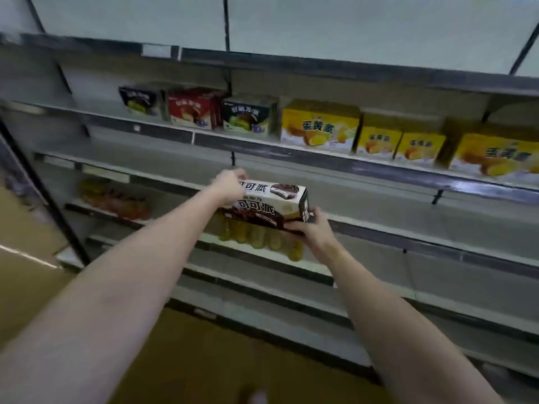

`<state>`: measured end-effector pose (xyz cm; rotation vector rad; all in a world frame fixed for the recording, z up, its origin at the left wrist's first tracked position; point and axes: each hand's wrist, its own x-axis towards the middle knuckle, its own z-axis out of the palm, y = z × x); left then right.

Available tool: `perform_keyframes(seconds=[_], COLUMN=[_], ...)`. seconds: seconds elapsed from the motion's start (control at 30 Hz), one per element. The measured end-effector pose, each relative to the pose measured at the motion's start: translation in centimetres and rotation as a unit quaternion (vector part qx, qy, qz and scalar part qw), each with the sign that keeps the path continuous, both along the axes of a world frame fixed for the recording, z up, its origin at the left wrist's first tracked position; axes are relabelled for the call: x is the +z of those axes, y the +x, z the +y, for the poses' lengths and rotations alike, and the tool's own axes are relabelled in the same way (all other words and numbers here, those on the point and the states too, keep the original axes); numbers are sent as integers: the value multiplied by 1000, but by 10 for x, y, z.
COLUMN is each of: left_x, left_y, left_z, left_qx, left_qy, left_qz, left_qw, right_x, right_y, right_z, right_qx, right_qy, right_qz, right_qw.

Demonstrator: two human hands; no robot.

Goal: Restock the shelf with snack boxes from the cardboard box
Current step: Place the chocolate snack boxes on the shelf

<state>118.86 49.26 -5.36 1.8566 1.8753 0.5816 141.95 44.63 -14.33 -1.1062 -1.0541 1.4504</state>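
Hands hold one snack box (271, 204) in the air in front of the shelf (350, 167). Left hand (229, 186) is closed over its upper left end, and right hand (310, 228) grips its lower right corner from below. Yellow boxes (319, 126) stand on the shelf above.

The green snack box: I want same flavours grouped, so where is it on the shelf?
In the head view, the green snack box stands on the upper stocked shelf, left of centre, between the red box and the large yellow box.
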Motion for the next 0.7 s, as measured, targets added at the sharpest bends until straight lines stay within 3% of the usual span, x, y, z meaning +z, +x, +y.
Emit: perform_keyframes(seconds=[0.13,0.23,0.33,0.43,0.53,0.7], left_x=[4,5,5,9,14,5], left_y=[-53,-89,-124,-159,-197,-261], left_z=[16,31,49,66,80,83], left_qx=[52,111,206,277,302,339], left_qy=[-11,0,24,46,68,83], left_qz=[-27,-9,-46,-108,-230,-327], left_qw=[998,994,977,954,923,878], right_x=[-4,-5,9,13,4,-15], right_y=[-47,-87,-136,-184,-231,-304], right_z=[41,72,91,113,136,166], right_qx=[85,94,113,138,181,241], right_qy=[-86,-166,-152,-147,-182,-196], right_qz=[126,154,180,213,244,134], right_qw=[985,969,965,956,935,941])
